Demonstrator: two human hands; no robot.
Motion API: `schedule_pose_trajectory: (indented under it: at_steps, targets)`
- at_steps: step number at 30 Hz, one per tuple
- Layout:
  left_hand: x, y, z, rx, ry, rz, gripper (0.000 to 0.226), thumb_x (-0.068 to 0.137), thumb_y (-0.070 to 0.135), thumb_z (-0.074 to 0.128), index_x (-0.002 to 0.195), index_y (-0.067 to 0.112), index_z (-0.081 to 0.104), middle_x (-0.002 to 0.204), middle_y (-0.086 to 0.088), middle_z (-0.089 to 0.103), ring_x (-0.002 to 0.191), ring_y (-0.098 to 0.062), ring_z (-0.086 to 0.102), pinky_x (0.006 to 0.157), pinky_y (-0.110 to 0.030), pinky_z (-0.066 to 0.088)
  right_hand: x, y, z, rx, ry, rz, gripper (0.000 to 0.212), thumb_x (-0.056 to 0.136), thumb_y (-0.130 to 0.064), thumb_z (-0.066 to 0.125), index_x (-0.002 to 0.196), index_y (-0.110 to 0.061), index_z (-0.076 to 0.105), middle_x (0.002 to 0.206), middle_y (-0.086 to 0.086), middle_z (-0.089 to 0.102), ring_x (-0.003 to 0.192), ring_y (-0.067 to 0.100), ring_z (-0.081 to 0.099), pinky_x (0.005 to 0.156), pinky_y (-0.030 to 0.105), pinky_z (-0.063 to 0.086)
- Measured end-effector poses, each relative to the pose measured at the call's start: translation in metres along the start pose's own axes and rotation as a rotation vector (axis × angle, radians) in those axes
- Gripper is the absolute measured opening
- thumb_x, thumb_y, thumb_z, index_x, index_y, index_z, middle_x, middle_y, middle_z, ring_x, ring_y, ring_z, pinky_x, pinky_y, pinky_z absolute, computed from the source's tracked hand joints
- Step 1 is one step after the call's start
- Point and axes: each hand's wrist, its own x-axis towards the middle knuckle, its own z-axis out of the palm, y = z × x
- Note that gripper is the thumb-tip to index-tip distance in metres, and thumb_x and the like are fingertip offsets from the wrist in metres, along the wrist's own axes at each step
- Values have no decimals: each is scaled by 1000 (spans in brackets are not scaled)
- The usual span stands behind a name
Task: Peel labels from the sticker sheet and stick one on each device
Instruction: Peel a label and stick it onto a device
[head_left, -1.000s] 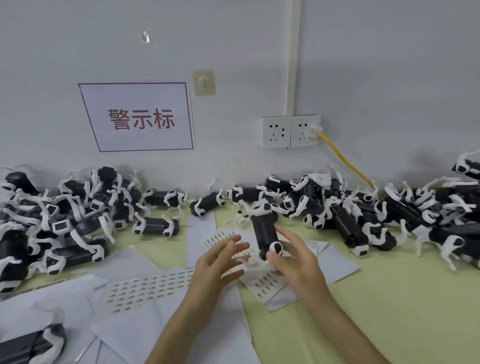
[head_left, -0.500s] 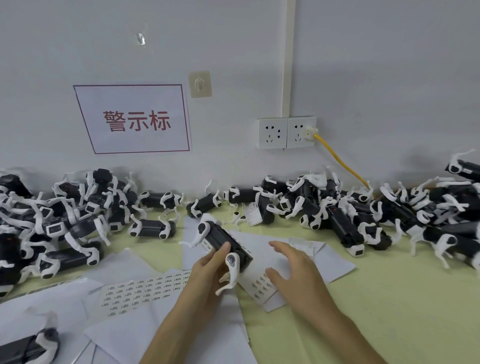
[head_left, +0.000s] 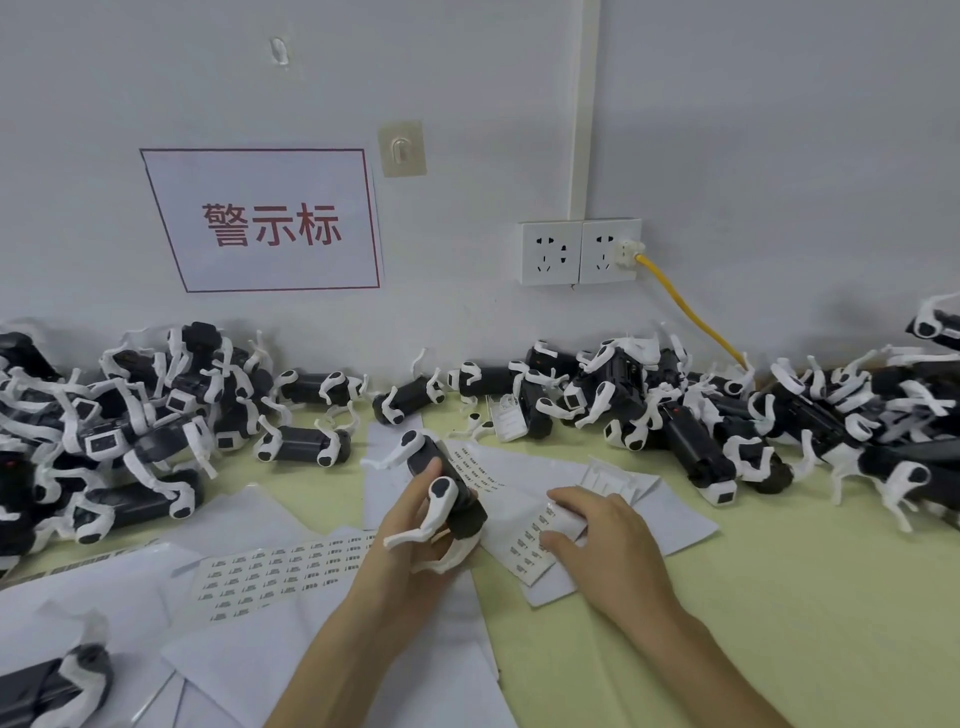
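Step in hand: judged to be the peeling of one label from the sticker sheet (head_left: 522, 551)
Left hand (head_left: 410, 530): fingers and thumb curled round a black device (head_left: 460, 506) with white legs, held raised just left of the sticker sheet
Right hand (head_left: 608, 540): fingers bent over the right edge of the sticker sheet and thumb at its near edge, pinching it; whether a label is already lifted cannot be told
Doing it well: she or he should catch only one label corner with a nail and peel it low and slowly, so it does not tear or curl
Device side: a flat black face should be turned up, close to the sticker sheet
Other devices: one pile (head_left: 727, 426) beyond the sticker sheet, another pile (head_left: 130, 415) far to its left
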Motion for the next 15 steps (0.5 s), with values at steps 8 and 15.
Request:
schedule_pose_trajectory:
  at_steps: [8, 15]
  targets:
    - [6, -2, -4, 66, 2, -59, 30, 92, 37, 61, 75, 17, 76, 90, -4, 68, 80, -16, 65, 89, -34, 41, 4, 4, -2, 147, 82, -22, 25, 91, -17, 71, 114, -27, 74, 98, -16, 71, 85, -2, 61, 85, 21, 51]
    - [16, -12, -21, 120, 34, -44, 52, 91, 43, 71, 125, 4, 66, 108, -10, 62, 136, -34, 49, 94, -38, 47, 7, 4, 5, 15, -24, -56, 28, 85, -40, 78, 112, -33, 76, 127, -17, 61, 116, 12, 48, 102, 25, 35]
